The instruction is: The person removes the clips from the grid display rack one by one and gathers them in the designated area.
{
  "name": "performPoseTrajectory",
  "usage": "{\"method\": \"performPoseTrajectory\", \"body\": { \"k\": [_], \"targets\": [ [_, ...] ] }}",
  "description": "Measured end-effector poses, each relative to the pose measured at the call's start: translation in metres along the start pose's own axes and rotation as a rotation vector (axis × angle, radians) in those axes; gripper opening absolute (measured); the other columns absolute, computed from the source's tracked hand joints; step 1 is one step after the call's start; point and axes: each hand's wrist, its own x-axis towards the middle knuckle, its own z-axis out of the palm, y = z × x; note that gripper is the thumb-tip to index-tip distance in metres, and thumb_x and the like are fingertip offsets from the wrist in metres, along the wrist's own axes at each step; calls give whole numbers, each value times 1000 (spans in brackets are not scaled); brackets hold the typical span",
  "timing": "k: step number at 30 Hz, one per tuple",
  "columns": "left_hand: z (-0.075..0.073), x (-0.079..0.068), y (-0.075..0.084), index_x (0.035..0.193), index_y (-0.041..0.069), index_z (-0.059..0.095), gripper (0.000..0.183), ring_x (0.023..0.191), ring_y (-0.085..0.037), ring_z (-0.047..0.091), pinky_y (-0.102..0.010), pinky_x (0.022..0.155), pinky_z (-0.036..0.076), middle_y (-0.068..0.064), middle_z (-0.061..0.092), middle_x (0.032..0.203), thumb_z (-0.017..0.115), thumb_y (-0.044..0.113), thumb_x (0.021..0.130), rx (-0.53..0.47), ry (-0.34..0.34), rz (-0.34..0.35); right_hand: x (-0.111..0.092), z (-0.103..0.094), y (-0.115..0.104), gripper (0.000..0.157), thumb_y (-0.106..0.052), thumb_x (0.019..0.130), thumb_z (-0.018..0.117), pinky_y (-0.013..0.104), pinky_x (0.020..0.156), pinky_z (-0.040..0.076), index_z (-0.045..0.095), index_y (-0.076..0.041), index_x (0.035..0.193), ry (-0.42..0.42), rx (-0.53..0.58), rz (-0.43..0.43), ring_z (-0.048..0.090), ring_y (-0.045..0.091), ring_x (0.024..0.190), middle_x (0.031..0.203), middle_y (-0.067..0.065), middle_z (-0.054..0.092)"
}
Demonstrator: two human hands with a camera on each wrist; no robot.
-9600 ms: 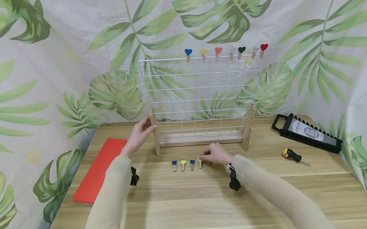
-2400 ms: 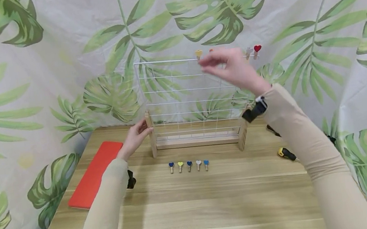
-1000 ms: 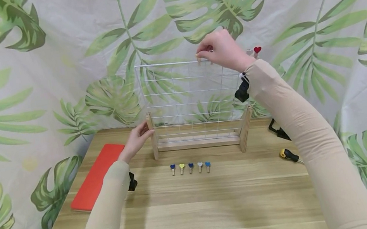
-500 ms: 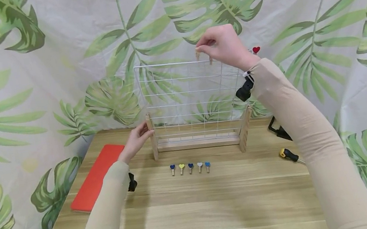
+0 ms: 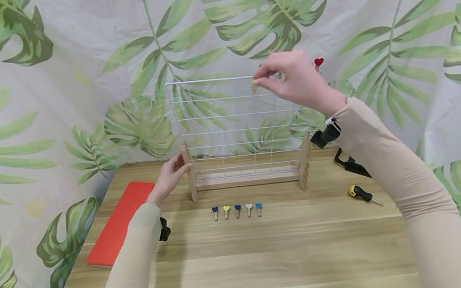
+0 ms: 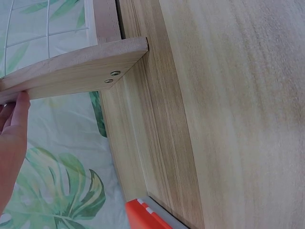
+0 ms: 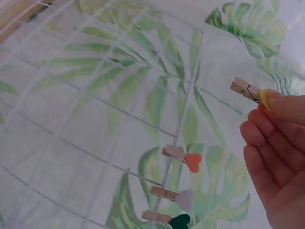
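My right hand (image 5: 294, 81) pinches a small wooden clothespin (image 7: 248, 91) by its yellow heart between thumb and forefinger. It is off the wire, close in front of the grid's top edge. My left hand (image 5: 168, 178) holds the left wooden upright (image 5: 191, 179) of the white wire grid rack (image 5: 248, 181). On the top wire, the right wrist view shows clothespins with an orange heart (image 7: 193, 162), a pale lilac heart (image 7: 184, 199) and a dark green heart (image 7: 179, 221); a red-heart clothespin (image 5: 319, 62) shows farther right in the head view. My right hand hides some of them.
A row of heart clothespins lies before the rack: dark blue (image 5: 215, 213), yellow (image 5: 227, 212), dark blue (image 5: 238, 211), white (image 5: 249, 209) and light blue (image 5: 259, 209). A red flat case (image 5: 122, 223) is left; a screwdriver (image 5: 363, 194) and black tool holder (image 5: 350, 164) are right.
My right hand set down the white clothespin; the light blue one left the wire for the row. It has since pulled the yellow-heart clothespin off the top wire and lowered it slightly. Left hand unchanged.
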Motion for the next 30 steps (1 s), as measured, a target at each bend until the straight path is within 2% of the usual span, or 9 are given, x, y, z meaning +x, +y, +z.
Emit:
{"method": "performPoseTrajectory", "body": {
  "k": [3,5,13,21,25,28,30],
  "targets": [
    [-1,-5,12,156,-6,17,67,147,-44,30,-53,121,31,-32,28,157,53,15,103,-3,-5,-8,-15,9,-3,7,-9,88,75,33,77,57,78,-4,93,-25,30,-55,69,19,80,88,9,76],
    [-2,-8,19,155,-8,17,66,146,-44,32,-53,121,32,-33,30,156,52,14,103,15,-4,-7,-27,17,-3,7,-8,87,76,33,73,57,77,-4,93,-55,37,-59,69,19,79,87,9,76],
    [0,-12,25,155,-8,19,66,146,-44,33,-52,120,34,-33,31,155,53,15,103,37,-6,6,-89,64,10,6,-5,85,76,33,70,61,76,-1,90,-163,82,25,70,19,75,84,10,75],
    [-1,-10,23,154,-8,19,66,146,-44,33,-52,120,34,-33,31,155,53,15,103,31,-8,5,-154,120,25,10,-10,90,72,27,69,61,78,-3,93,-347,148,225,70,16,74,86,9,77],
    [-1,-10,22,154,-8,19,66,146,-44,33,-52,120,34,-33,31,155,53,15,103,33,-8,4,-183,149,33,10,-11,91,72,17,58,50,79,-5,92,-423,192,316,60,5,62,82,6,76],
    [-1,-9,21,154,-8,19,66,146,-44,32,-53,120,33,-33,31,155,53,14,103,27,-11,-1,-202,167,38,11,-13,92,71,14,54,41,79,-5,91,-487,222,385,49,0,58,80,5,76],
    [-1,-5,11,155,-7,19,66,146,-44,33,-53,120,33,-33,32,155,53,17,103,29,-4,7,-213,176,41,12,-14,92,70,15,53,40,79,-6,90,-524,251,440,48,0,58,80,5,76]
  ]
}}
